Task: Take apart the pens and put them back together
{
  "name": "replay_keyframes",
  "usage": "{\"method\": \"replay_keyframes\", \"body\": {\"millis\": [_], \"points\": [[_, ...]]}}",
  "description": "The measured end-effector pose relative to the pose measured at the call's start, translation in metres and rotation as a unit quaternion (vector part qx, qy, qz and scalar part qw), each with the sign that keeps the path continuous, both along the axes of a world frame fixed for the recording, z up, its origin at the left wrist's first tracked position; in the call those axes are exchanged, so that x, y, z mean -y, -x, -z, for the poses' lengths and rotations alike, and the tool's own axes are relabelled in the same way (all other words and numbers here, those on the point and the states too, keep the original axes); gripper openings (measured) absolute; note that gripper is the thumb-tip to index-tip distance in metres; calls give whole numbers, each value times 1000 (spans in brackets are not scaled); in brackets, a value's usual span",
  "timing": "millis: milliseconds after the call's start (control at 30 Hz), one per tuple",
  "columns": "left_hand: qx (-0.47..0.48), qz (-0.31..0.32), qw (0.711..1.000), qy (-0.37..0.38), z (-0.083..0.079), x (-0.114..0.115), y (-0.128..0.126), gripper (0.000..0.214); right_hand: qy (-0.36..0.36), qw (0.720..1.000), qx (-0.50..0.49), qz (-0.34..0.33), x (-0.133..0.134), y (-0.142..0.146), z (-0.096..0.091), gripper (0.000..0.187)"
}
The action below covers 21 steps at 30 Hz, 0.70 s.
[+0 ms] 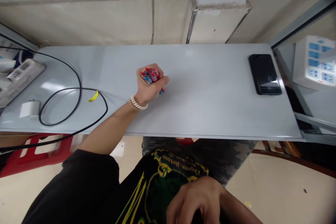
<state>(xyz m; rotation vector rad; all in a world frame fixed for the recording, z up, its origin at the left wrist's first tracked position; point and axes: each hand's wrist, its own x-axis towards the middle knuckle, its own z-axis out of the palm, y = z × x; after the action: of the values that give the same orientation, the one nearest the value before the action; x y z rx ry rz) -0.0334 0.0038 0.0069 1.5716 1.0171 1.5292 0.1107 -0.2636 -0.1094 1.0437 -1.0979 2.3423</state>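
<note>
My left hand [150, 86] is closed around a bundle of slim pens [151, 74] above the middle of the white table. Their red, blue and clear ends show at the top of the fist, and a few red and blue tips stick out below the thumb. A pale beaded bracelet [137, 104] circles that wrist. Low in the view, my right hand [195, 201] is in front of my black printed shirt [168, 178], off the table. Its fingers are curled inward; the palm is hidden, and the lower edge of the picture cuts the fingers off.
A black phone-like device [265, 74] lies on the table [210, 105] at the right. At the left are a looped black cable [78, 89] with a yellow tag [93, 96], a white charger [29, 109] and a power strip [22, 80]. Another socket block [315, 62] is beyond the right frame.
</note>
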Motion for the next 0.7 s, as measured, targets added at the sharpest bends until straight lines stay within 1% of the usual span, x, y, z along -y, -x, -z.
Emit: {"method": "replay_keyframes", "body": {"millis": [33,67,100,133,233,267,333,433,500,567,600,667,700], "points": [[-2,-1,1000,1,0,0,0,53,4,1000,-28,-2,6,6,11,56],[-5,-3,1000,5,-1,1,0,52,12,999,-30,9,10,9,20,56],[-8,-6,1000,11,-2,1,-1,51,19,999,-43,22,14,9,26,56],[-10,-8,1000,19,-3,2,-1,51,9,999,-34,32,18,6,28,56],[-16,-13,999,37,-6,4,-1,53,-3,991,70,118,22,-10,25,57],[-17,-14,999,40,-6,4,-1,53,-1,988,72,135,22,-14,23,57],[-23,-16,999,46,-6,4,0,52,-3,991,40,130,19,-17,19,54],[-30,-24,997,60,-4,3,1,50,-25,994,-12,109,13,-9,17,57],[-27,-27,997,64,-3,2,2,52,-45,993,-3,111,9,-3,17,56],[-19,-26,998,62,-3,2,2,54,-68,991,11,116,4,-1,12,50],[-14,-25,998,59,-3,2,2,56,-81,989,12,123,1,-3,6,44],[-4,-22,998,51,-5,2,0,56,-116,981,30,152,-9,-12,-16,31],[-1,-21,999,48,-5,2,-1,56,-144,971,44,186,-15,-18,-31,25]]}}
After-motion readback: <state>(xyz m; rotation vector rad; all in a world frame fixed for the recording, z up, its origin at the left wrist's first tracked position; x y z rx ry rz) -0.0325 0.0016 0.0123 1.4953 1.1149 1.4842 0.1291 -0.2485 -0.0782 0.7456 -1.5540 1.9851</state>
